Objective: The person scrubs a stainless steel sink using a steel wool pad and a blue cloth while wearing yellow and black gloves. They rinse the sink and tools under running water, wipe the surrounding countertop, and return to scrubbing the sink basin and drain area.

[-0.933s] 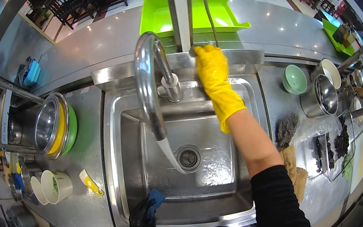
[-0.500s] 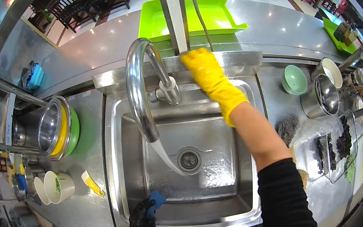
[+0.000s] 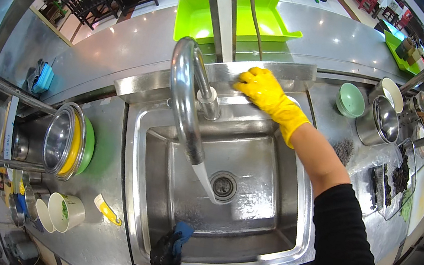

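My right hand (image 3: pixel 262 90), in a yellow rubber glove, reaches over the sink to the steel ledge (image 3: pixel 281 71) behind it, right of the faucet. Its fingers are curled against the ledge; whatever they may hold is hidden. My left hand (image 3: pixel 165 251), in a black glove, is at the sink's near left corner, closed on a crumpled blue cloth (image 3: pixel 183 233). Water pours from the curved steel faucet (image 3: pixel 185 106) toward the drain (image 3: pixel 223 187) of the steel sink (image 3: pixel 144 215). The basin's floor is wet, with small dark specks near the cloth.
Nested bowls (image 3: pixel 60 140), paper cups (image 3: pixel 68 214) and a yellow-handled peeler-like tool (image 3: pixel 108 210) stand left. At right are green bowls (image 3: pixel 351 100), a steel pot (image 3: pixel 374 126) and a wire basket (image 3: pixel 403 194) with dark food. A post (image 3: pixel 227 19) rises behind the faucet, before a lime-green tray (image 3: pixel 193 17).
My right hand has come down from beside the post to the ledge right of the faucet. My left hand stays at the near corner with the blue cloth. The view has shifted slightly.
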The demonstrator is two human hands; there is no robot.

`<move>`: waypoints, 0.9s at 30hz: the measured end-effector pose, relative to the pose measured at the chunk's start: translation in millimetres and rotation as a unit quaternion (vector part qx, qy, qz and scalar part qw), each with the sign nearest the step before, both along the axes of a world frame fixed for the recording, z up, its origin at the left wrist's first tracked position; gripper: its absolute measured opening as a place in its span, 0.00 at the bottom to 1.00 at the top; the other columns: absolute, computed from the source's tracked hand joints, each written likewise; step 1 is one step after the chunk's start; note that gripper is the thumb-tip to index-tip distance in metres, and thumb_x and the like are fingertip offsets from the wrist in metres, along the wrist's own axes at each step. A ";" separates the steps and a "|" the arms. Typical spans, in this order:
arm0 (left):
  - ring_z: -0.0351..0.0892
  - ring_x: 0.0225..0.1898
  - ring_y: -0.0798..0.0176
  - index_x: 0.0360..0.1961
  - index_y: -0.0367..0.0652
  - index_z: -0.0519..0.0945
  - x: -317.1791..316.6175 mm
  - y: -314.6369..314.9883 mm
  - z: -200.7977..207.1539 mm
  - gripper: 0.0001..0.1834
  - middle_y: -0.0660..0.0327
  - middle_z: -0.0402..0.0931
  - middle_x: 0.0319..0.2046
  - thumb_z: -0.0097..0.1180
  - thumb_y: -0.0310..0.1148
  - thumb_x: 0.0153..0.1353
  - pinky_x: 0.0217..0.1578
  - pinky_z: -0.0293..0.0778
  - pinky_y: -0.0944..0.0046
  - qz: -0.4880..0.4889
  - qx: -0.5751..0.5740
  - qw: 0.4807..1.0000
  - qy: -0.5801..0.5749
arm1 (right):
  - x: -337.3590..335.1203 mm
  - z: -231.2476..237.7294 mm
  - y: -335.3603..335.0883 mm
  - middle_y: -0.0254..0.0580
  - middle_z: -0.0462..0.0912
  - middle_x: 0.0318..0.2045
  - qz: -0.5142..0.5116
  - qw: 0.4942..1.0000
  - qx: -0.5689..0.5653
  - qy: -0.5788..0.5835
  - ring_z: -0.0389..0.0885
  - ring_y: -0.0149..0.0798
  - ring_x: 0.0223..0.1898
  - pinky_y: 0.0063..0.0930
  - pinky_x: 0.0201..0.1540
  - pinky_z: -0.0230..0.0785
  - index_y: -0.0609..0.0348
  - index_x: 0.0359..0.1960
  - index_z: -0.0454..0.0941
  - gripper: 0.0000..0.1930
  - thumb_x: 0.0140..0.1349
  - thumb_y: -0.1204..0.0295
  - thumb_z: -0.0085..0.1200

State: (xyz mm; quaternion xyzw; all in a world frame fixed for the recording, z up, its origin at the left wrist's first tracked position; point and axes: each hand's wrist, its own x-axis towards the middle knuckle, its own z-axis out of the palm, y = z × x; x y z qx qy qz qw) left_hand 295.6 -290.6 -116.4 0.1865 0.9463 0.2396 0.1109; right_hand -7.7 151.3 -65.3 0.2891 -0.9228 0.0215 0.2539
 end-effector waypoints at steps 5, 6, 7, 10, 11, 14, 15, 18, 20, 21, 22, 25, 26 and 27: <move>0.74 0.48 0.45 0.46 0.43 0.77 -2.8 7.6 5.0 0.20 0.47 0.75 0.45 0.55 0.31 0.49 0.50 0.70 0.52 0.006 0.027 1.000 0.008 | -23.3 -10.9 -43.1 0.32 0.76 0.35 0.006 0.999 -0.043 0.003 0.73 0.41 0.40 0.35 0.41 0.66 0.44 0.35 0.80 0.10 0.51 0.69 0.49; 0.74 0.47 0.45 0.46 0.43 0.77 -3.1 7.6 5.3 0.20 0.47 0.75 0.45 0.55 0.31 0.49 0.50 0.70 0.52 0.002 0.024 1.000 0.007 | -19.0 -10.5 -34.1 0.33 0.77 0.35 0.012 0.999 -0.036 0.008 0.74 0.41 0.40 0.36 0.41 0.67 0.45 0.36 0.80 0.11 0.50 0.69 0.50; 0.74 0.47 0.44 0.46 0.43 0.76 -0.8 4.6 6.6 0.20 0.47 0.75 0.45 0.54 0.31 0.49 0.49 0.70 0.52 0.004 0.020 1.000 0.005 | -12.1 -9.3 -21.5 0.33 0.77 0.35 0.011 0.999 -0.042 0.003 0.74 0.42 0.40 0.36 0.41 0.67 0.45 0.36 0.80 0.11 0.50 0.69 0.50; 0.74 0.47 0.44 0.46 0.43 0.76 1.8 0.2 3.9 0.20 0.47 0.75 0.45 0.54 0.30 0.49 0.49 0.70 0.52 0.008 0.011 1.000 0.001 | 22.8 -10.5 36.8 0.36 0.76 0.34 -0.041 0.999 0.022 -0.026 0.73 0.44 0.40 0.38 0.42 0.67 0.46 0.35 0.80 0.11 0.49 0.70 0.49; 0.74 0.47 0.44 0.46 0.43 0.76 0.9 1.7 2.2 0.20 0.47 0.75 0.45 0.54 0.30 0.49 0.49 0.70 0.52 0.005 0.013 1.000 0.002 | 32.7 -18.9 69.7 0.36 0.76 0.35 -0.075 0.994 0.054 -0.062 0.73 0.44 0.40 0.38 0.43 0.66 0.45 0.34 0.80 0.11 0.49 0.69 0.50; 0.75 0.46 0.45 0.45 0.44 0.77 1.7 1.4 2.3 0.19 0.47 0.75 0.45 0.54 0.30 0.50 0.48 0.71 0.53 -0.001 0.025 1.000 0.016 | 61.0 -32.8 97.8 0.36 0.77 0.34 -0.232 0.972 0.001 -0.038 0.72 0.46 0.42 0.38 0.45 0.66 0.45 0.34 0.82 0.09 0.50 0.69 0.52; 0.75 0.46 0.45 0.46 0.45 0.76 1.0 0.0 1.7 0.20 0.48 0.75 0.46 0.54 0.29 0.48 0.48 0.71 0.53 -0.002 0.025 1.000 0.014 | 63.3 -37.8 96.4 0.37 0.77 0.35 -0.280 0.958 -0.017 -0.056 0.73 0.46 0.42 0.38 0.45 0.66 0.45 0.34 0.82 0.10 0.49 0.70 0.52; 0.75 0.46 0.46 0.47 0.47 0.76 1.6 -1.6 -4.2 0.22 0.49 0.74 0.48 0.53 0.28 0.46 0.46 0.72 0.53 -0.004 0.021 1.000 0.013 | 57.0 -55.2 80.7 0.38 0.78 0.34 -0.333 0.941 -0.054 -0.023 0.74 0.47 0.41 0.38 0.46 0.68 0.45 0.34 0.82 0.12 0.47 0.73 0.52; 0.75 0.46 0.46 0.47 0.47 0.76 3.6 -3.6 -6.1 0.21 0.49 0.74 0.47 0.53 0.28 0.47 0.46 0.72 0.53 0.000 0.012 1.000 0.024 | 46.1 -53.0 39.5 0.40 0.78 0.35 -0.286 0.952 -0.087 -0.058 0.74 0.48 0.41 0.37 0.46 0.68 0.46 0.33 0.81 0.12 0.46 0.75 0.52; 0.75 0.46 0.46 0.46 0.46 0.76 2.7 -1.8 -5.5 0.20 0.49 0.75 0.46 0.53 0.28 0.48 0.47 0.72 0.53 0.001 0.020 0.999 0.025 | 37.3 -54.4 21.6 0.41 0.78 0.34 -0.272 0.957 -0.078 -0.059 0.74 0.48 0.40 0.38 0.45 0.68 0.47 0.32 0.81 0.11 0.47 0.75 0.52; 0.75 0.46 0.46 0.45 0.45 0.76 1.5 0.7 -4.7 0.19 0.50 0.75 0.45 0.54 0.28 0.49 0.47 0.71 0.53 0.000 0.027 0.999 0.026 | 27.8 -66.4 8.3 0.41 0.78 0.33 -0.242 0.963 -0.114 -0.030 0.75 0.47 0.40 0.38 0.44 0.69 0.47 0.31 0.80 0.09 0.48 0.74 0.51; 0.75 0.45 0.46 0.44 0.44 0.76 2.3 0.3 -3.5 0.17 0.50 0.75 0.44 0.54 0.28 0.50 0.47 0.71 0.54 0.000 0.020 1.000 0.023 | 9.8 -65.4 -47.2 0.38 0.79 0.31 -0.244 0.956 -0.153 -0.060 0.76 0.47 0.38 0.38 0.41 0.69 0.43 0.33 0.82 0.10 0.50 0.71 0.51; 0.75 0.45 0.46 0.44 0.44 0.76 2.5 1.3 -4.2 0.18 0.50 0.75 0.44 0.54 0.28 0.49 0.47 0.71 0.54 -0.001 0.016 1.000 0.022 | 5.7 -65.2 -59.9 0.39 0.79 0.31 -0.229 0.960 -0.152 -0.058 0.76 0.47 0.38 0.37 0.41 0.70 0.43 0.33 0.82 0.11 0.50 0.72 0.50; 0.75 0.45 0.46 0.44 0.45 0.77 2.5 2.8 -4.2 0.17 0.51 0.76 0.44 0.54 0.28 0.51 0.46 0.71 0.54 -0.005 0.017 0.999 0.029 | 0.7 -70.8 -72.7 0.40 0.79 0.31 -0.228 0.953 -0.182 -0.086 0.76 0.48 0.38 0.38 0.41 0.70 0.43 0.34 0.82 0.11 0.51 0.72 0.50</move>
